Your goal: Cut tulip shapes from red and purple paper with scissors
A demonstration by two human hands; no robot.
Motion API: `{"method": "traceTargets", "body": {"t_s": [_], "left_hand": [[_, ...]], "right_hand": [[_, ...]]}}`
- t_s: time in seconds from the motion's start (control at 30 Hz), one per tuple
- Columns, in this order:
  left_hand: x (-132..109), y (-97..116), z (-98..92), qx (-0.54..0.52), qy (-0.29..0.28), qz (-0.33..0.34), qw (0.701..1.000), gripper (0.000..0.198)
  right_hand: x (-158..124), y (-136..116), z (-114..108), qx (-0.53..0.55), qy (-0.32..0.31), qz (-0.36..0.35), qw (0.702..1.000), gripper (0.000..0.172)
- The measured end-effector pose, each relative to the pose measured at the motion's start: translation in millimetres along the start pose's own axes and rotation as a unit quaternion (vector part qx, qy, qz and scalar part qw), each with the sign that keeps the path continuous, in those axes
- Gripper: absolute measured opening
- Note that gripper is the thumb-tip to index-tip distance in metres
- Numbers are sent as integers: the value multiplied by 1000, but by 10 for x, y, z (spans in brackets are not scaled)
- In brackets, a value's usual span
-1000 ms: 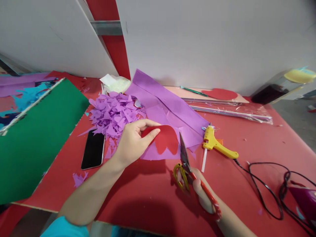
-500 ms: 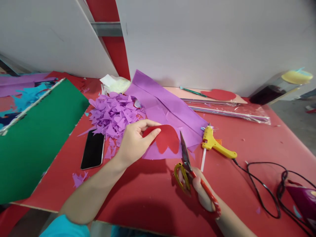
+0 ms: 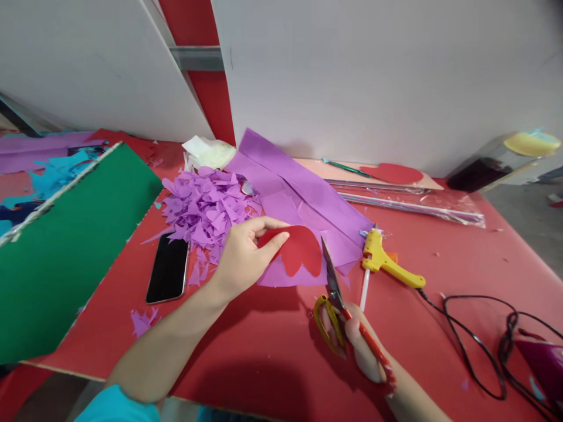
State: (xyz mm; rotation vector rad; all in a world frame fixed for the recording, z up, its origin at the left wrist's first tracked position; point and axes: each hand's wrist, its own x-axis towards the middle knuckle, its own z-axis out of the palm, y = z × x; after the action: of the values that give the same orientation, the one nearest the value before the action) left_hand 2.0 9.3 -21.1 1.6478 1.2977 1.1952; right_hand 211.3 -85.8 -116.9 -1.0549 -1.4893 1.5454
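Observation:
My left hand (image 3: 246,252) pinches a red paper cutout (image 3: 303,249) with a scalloped lower edge, thumb on top. Under it lies a purple paper piece (image 3: 285,278), seemingly gripped along with it. My right hand (image 3: 358,334) has its fingers through the handles of a pair of scissors (image 3: 335,293), one loop yellowish and the other red. The blades point up and away, close to the right edge of the purple piece. Behind both hands, larger purple sheets (image 3: 303,187) are spread on the red table (image 3: 246,351).
Purple paper scraps (image 3: 209,202) are heaped beside a phone (image 3: 168,268). A green board (image 3: 74,252) covers the left side. On the right are a yellow glue gun (image 3: 387,261), its black cord (image 3: 475,298) and a purple object (image 3: 543,363). A dark-filled container (image 3: 484,158) stands at the back right.
The whole view has shifted slightly, with everything a little to the right and lower. Both hands keep the same hold on the paper and the scissors.

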Motion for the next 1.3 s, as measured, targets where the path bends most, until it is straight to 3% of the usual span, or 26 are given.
{"method": "traceTargets", "body": {"t_s": [0.63,1.3], "left_hand": [[-6,-39,52,-8,6,-17,1000,10],[7,-41,44,8,14,-6,1000,9]], "right_hand": [[1,40,34,102,4,35,994,59],[10,0,35,108,0,57,992,58]]}}
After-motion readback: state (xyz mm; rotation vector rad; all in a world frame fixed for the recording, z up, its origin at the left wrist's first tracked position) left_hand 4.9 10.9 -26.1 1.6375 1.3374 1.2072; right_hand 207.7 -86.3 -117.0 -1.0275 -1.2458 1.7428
